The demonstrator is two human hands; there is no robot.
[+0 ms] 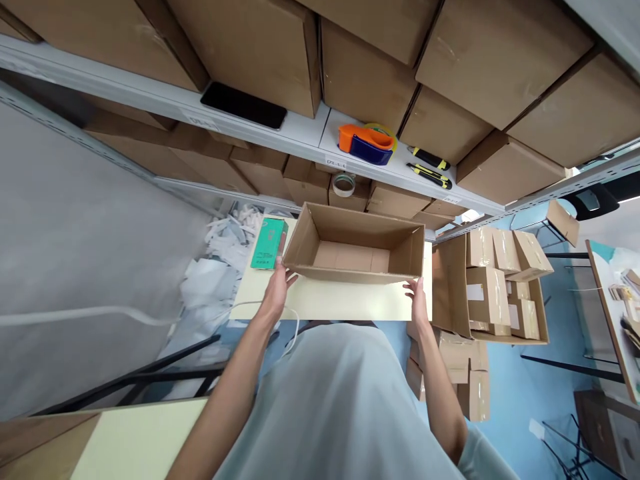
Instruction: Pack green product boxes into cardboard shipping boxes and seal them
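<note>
An open, shallow cardboard box (355,257) sits before me at the pale yellow table (350,303), its bare inside facing up. My left hand (278,288) grips its near left corner, thumb up along the side and fingers under the edge. At the near right corner, my right hand (419,300) holds the box in the same way. A green printed box (270,244) lies on the table just left of the cardboard box, close to my left fingertips.
Above, a shelf (300,137) packed with cartons carries a black phone (243,105), an orange tape dispenser (367,143) and yellow-black utility knives (429,175). A tape roll (344,185) is lower down. Right stands a large carton (450,287) of small boxes; left, crumpled white paper (210,280).
</note>
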